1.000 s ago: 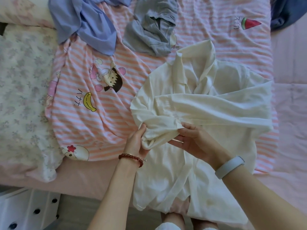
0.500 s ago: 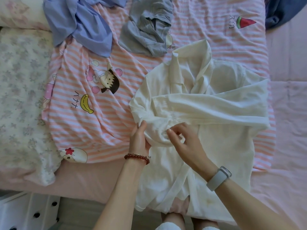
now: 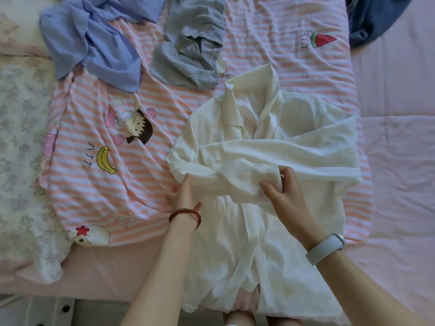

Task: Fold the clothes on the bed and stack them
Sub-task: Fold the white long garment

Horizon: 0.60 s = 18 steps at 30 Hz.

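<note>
A cream-white shirt (image 3: 270,142) lies spread on the bed, collar away from me, its hem hanging over the near edge. Both sleeves are folded across its front. My left hand (image 3: 182,196), with a red bead bracelet, holds the shirt's left edge where a sleeve fold begins. My right hand (image 3: 286,196), a pale band on its wrist, grips the end of a sleeve at the shirt's middle, fingers curled into the cloth. A crumpled lilac-blue garment (image 3: 94,41) and a crumpled grey garment (image 3: 190,48) lie at the far side.
A pink-and-white striped cartoon blanket (image 3: 98,175) covers the bed's middle. A floral quilt (image 3: 21,161) lies at the left and a plain pink sheet (image 3: 400,161) at the right. Dark blue cloth (image 3: 372,17) sits in the far right corner. White drawers (image 3: 35,311) stand below left.
My right hand has moved to the right along the folded sleeve and taken its end. My left hand slid to the shirt's left edge. The sleeve lies flatter across the front.
</note>
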{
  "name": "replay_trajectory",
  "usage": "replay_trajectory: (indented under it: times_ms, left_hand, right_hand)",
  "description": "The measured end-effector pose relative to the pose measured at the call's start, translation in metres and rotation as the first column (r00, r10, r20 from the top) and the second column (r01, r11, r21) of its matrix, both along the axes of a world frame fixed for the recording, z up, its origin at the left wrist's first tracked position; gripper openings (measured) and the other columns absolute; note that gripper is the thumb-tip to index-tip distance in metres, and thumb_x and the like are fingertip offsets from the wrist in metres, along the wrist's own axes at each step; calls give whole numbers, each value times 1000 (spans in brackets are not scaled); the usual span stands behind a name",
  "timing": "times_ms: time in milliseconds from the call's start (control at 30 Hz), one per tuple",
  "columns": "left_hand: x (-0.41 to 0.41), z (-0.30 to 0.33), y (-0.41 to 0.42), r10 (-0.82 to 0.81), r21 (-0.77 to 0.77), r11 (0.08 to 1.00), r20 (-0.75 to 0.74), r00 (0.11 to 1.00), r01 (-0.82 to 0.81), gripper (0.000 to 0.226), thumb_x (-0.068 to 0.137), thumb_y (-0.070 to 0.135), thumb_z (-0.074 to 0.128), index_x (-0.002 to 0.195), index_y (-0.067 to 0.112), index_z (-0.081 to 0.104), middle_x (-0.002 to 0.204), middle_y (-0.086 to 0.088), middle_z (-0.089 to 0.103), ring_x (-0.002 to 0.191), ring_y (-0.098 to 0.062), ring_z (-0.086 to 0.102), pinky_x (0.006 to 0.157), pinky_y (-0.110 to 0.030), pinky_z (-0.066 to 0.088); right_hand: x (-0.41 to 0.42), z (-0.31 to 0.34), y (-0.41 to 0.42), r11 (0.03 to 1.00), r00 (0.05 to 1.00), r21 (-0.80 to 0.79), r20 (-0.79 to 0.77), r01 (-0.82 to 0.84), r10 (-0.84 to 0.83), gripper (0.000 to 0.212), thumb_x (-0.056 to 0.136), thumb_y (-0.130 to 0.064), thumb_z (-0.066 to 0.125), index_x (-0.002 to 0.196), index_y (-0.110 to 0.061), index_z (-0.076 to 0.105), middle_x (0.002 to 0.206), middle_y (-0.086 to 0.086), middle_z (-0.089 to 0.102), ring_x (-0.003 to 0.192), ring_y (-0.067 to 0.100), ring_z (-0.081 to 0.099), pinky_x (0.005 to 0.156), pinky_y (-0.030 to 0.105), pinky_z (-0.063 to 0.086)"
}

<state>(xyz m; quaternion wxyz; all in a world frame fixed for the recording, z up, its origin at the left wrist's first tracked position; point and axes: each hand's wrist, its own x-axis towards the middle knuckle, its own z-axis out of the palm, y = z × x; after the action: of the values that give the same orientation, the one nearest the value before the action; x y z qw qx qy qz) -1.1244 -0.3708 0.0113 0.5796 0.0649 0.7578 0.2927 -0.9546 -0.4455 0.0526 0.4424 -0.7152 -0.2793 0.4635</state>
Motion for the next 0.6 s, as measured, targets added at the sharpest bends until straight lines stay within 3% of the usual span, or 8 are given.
replay_trajectory:
  times_ms: [67, 133, 200, 267, 367, 433, 533, 600]
  left_hand:
    - [2, -8, 17, 57, -45, 998, 98, 994, -52, 50, 81, 42, 67, 120, 14, 50, 110, -3, 59, 98, -22, 61, 76, -36, 53]
    - [7, -12, 31, 108, -27, 994, 143, 984, -106, 41, 82, 39, 67, 110, 13, 53, 98, -3, 63, 86, -21, 63, 76, -36, 54]
    - [12, -16, 42, 83, 47, 996, -20, 996, -82, 31, 85, 26, 64, 107, 7, 55, 91, -2, 61, 83, -23, 60, 78, -36, 52]
    - [18, -14, 48, 47, 150, 989, -219, 975, -14, 16, 86, 15, 56, 100, 9, 52, 88, -2, 58, 85, -25, 57, 80, -38, 52]
    - [30, -7, 51, 29, 284, 956, -329, 944, 70, 11, 87, 16, 51, 96, 11, 46, 95, -5, 55, 87, -24, 56, 79, -37, 51]
    - [40, -7, 51, 4, 306, 945, -360, 933, 114, 14, 89, 19, 52, 96, 10, 44, 96, -6, 52, 86, -23, 53, 74, -33, 45]
    - [51, -16, 45, -81, 231, 950, -465, 881, 210, 29, 89, 28, 55, 105, 7, 43, 107, -11, 50, 94, -24, 51, 77, -30, 41]
    - [53, -23, 43, -185, 104, 947, -599, 779, 304, 57, 85, 42, 59, 125, 7, 41, 130, -16, 43, 115, -30, 45, 93, -39, 40]
  right_hand:
    - [18, -2, -2, 998, 999, 56, 11, 33, -33, 38, 87, 7, 51, 109, -24, 45, 91, -2, 58, 77, 7, 57, 66, 15, 48]
    - [38, -6, -2, 993, 995, 85, 50, 76, -81, 50, 87, 3, 52, 122, -32, 42, 95, -1, 59, 78, 8, 56, 71, 21, 47]
    - [58, -8, -1, 981, 975, 126, 151, 147, -165, 44, 82, -6, 51, 112, -38, 53, 93, -15, 61, 78, 4, 54, 74, 25, 46]
    - [79, -6, 1, 958, 938, 171, 223, 232, -267, 37, 75, -8, 46, 92, -37, 63, 78, -25, 61, 73, -3, 53, 72, 21, 42]
    - [109, -4, 5, 903, 877, 233, 247, 360, -413, 42, 74, -6, 44, 71, -40, 68, 78, -19, 62, 75, -4, 54, 73, 14, 40]
    - [123, -5, 7, 876, 842, 296, 279, 381, -461, 49, 77, -2, 43, 71, -43, 69, 87, -13, 59, 77, -4, 54, 72, 11, 40]
    - [134, -13, 6, 886, 766, 382, 476, 262, -431, 39, 80, 7, 41, 87, -20, 69, 96, -12, 49, 85, -7, 50, 72, 9, 39]
    - [142, -32, 4, 915, 686, 354, 618, 193, -384, 35, 79, 7, 40, 99, -3, 66, 106, -3, 49, 96, 3, 50, 83, 14, 40]
